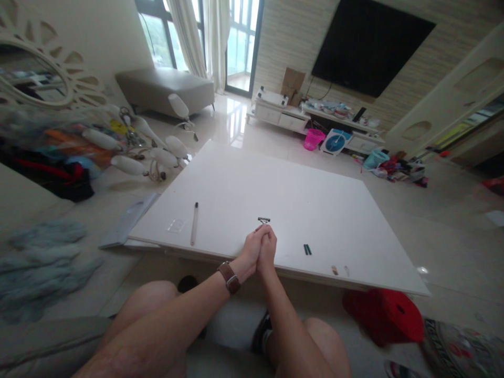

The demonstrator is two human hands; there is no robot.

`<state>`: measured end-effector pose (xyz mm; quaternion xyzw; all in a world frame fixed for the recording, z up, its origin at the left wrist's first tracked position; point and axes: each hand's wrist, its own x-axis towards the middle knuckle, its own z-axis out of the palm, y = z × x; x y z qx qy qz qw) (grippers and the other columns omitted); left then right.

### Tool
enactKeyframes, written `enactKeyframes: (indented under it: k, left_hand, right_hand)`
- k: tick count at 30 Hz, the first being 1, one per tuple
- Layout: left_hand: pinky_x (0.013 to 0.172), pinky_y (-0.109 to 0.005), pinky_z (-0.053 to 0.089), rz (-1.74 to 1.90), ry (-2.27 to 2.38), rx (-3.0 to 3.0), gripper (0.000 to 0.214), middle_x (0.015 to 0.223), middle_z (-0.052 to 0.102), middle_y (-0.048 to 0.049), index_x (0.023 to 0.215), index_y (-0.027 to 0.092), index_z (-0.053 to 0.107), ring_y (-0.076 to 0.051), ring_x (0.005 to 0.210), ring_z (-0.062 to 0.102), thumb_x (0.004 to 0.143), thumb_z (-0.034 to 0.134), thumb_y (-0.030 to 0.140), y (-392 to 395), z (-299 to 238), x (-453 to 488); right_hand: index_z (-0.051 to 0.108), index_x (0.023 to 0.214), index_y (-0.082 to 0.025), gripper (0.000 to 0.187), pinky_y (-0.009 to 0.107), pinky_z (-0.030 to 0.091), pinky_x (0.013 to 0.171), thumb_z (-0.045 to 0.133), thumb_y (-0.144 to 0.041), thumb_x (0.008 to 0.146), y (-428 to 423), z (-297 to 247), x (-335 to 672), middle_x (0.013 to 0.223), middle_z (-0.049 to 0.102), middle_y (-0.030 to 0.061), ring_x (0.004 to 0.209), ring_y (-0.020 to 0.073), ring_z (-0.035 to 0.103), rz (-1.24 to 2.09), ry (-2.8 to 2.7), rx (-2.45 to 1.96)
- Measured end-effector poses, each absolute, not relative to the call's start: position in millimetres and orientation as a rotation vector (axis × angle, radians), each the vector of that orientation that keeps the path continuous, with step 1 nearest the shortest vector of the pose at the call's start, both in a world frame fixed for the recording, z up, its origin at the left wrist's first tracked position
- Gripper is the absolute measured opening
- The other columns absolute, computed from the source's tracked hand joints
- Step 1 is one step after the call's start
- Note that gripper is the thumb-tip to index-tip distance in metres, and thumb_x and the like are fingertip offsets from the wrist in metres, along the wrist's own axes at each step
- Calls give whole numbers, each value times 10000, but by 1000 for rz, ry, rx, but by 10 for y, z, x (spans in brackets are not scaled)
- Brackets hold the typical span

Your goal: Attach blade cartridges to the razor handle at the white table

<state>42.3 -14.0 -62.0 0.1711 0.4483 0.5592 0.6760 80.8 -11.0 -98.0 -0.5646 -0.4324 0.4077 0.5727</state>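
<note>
My left hand (252, 247) and my right hand (268, 248) are pressed together over the near edge of a white board (307, 199). Both have their fingers closed round a razor (263, 220), whose dark head sticks out just above the fingertips. Its handle is hidden inside the hands. A brown watch strap (229, 277) is on my left wrist. On the board lie a white pen (194, 224) to the left, and a small dark green piece (307, 249) to the right of my hands.
A red stool (388, 313) lies under the board's near right corner. A white chandelier (149, 149) sits on the floor at the left. A grey sofa, a TV bench, a pink basket (314, 139) and floor clutter are farther back. My knees are at the bottom.
</note>
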Motion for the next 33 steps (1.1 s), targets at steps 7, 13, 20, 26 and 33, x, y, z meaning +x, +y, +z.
enactKeyframes:
  k: [7,13,20,26,33]
  left_hand:
    - [858,-262,448,1263,1002,409,154,819,687,-54,765,121,700,-162,820,599,739,669,270,-144,-635,423]
    - [867,-272,440,1255,1001,418,221,805,685,-37,772,124,704,-169,823,594,689,688,328,-156,-624,421]
    - [891,-277,441,1253,1000,399,198,796,693,-31,736,141,704,-178,839,605,667,696,327,-154,-589,421]
    - [882,-273,449,1257,1008,417,203,793,696,-32,742,142,710,-179,843,603,683,705,336,-164,-568,415]
    - [893,-276,456,1248,1028,411,181,821,708,-47,753,134,722,-187,875,616,706,714,308,-156,-538,410]
  right_hand:
    - [476,697,-210,206,265,353,617,424,-325,860,-113,-985,806,655,468,-44,657,144,414,974,-1009,-1298]
    - [474,693,-209,214,261,346,599,441,-347,852,-115,-972,802,655,465,-44,654,142,411,982,-995,-1294]
    - [470,699,-211,205,260,341,597,436,-339,855,-112,-964,808,646,454,-48,651,142,405,973,-1003,-1309]
    - [464,701,-211,220,256,346,604,431,-349,870,-126,-927,808,649,461,-48,654,140,411,954,-1023,-1337]
    - [467,708,-210,223,254,355,618,421,-339,884,-132,-896,801,654,452,-49,648,137,401,942,-1031,-1338]
